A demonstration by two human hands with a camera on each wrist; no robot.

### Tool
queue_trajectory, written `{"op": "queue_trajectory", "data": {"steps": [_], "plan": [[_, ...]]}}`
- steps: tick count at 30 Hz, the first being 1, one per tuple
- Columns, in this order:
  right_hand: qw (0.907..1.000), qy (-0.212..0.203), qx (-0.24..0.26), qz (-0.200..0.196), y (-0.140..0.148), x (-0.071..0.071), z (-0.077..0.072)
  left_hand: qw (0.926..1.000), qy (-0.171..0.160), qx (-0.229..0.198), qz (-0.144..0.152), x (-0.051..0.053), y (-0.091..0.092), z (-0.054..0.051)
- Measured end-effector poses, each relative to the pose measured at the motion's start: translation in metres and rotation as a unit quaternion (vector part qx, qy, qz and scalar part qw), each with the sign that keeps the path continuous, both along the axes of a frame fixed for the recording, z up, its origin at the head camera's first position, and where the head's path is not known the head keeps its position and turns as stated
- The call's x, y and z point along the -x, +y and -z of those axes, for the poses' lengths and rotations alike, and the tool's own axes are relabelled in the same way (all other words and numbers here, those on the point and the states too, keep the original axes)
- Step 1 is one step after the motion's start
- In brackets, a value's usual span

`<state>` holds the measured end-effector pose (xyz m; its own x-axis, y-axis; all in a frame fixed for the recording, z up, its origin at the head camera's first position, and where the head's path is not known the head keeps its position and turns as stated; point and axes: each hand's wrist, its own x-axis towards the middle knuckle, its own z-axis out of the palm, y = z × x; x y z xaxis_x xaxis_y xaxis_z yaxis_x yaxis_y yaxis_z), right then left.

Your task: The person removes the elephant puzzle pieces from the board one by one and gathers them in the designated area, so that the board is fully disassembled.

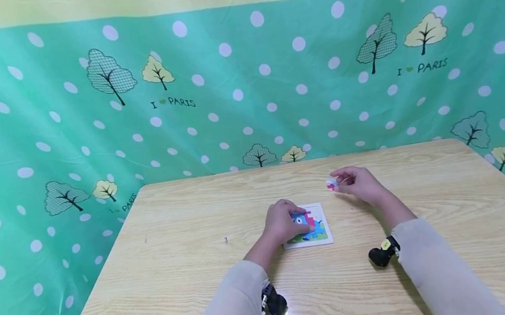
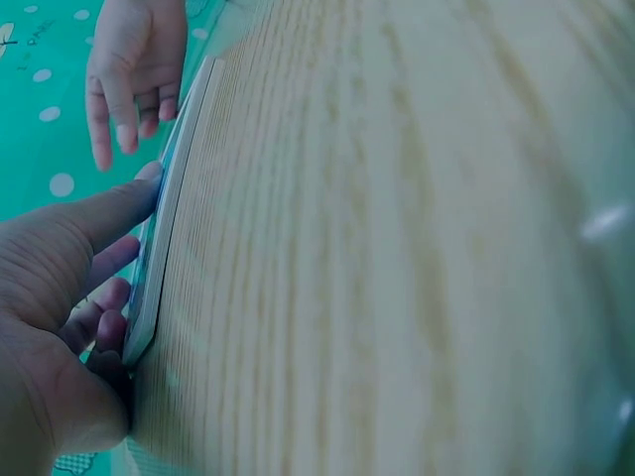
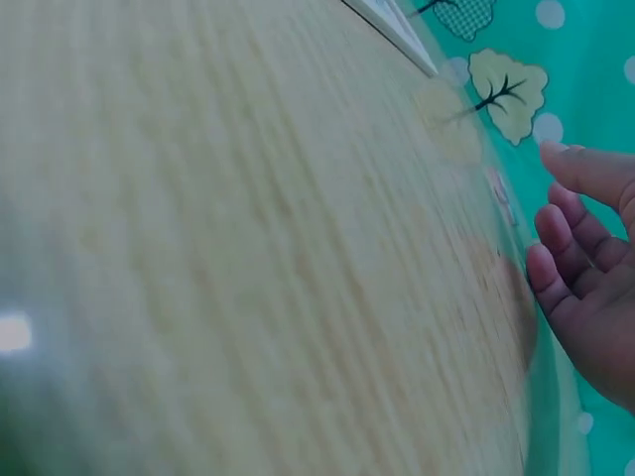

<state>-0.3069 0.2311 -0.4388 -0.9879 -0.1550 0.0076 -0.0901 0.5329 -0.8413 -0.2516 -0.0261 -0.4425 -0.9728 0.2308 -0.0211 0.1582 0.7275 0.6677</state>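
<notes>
"Holding anything?"
"Left hand [image 1: 283, 222] spread on the picture puzzle [image 1: 320, 230], centre; right hand [image 1: 355, 183], fingers parted, beside the loose piece [image 1: 331, 184], farther right."
"Handling?"
"Probably light, stiff; pinch its edges."

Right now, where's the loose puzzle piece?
Head view: the piece is right of centre, left of the right hand, beyond the far-right corner of the puzzle board.

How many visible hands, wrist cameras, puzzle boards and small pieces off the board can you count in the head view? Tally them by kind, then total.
Hands: 2 (left hand, right hand)
Wrist cameras: 2 (left wrist camera, right wrist camera)
Puzzle board: 1
Small piece off the board: 1
Total: 6
</notes>
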Motion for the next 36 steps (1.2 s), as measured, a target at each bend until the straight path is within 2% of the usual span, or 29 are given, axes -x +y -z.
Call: {"op": "queue_trajectory", "data": {"steps": [11, 18, 26, 36], "plan": [[0.9996, 0.007, 0.025, -0.011, -0.007, -0.018, -0.012, 0.9999, -0.015, -0.002, -0.007, 0.000, 0.004, 0.001], [0.9990, 0.020, 0.028, -0.027, -0.012, -0.026, -0.016, 0.9999, -0.010, 0.001, -0.010, 0.000, 0.002, 0.001], [0.9979, 0.022, 0.026, -0.055, -0.013, -0.030, -0.015, 0.9999, -0.008, 0.003, -0.008, 0.001, 0.002, 0.002], [0.9971, 0.024, 0.018, -0.070, -0.014, -0.034, -0.012, 0.9999, -0.012, 0.000, -0.009, 0.000, 0.002, 0.001]]}}
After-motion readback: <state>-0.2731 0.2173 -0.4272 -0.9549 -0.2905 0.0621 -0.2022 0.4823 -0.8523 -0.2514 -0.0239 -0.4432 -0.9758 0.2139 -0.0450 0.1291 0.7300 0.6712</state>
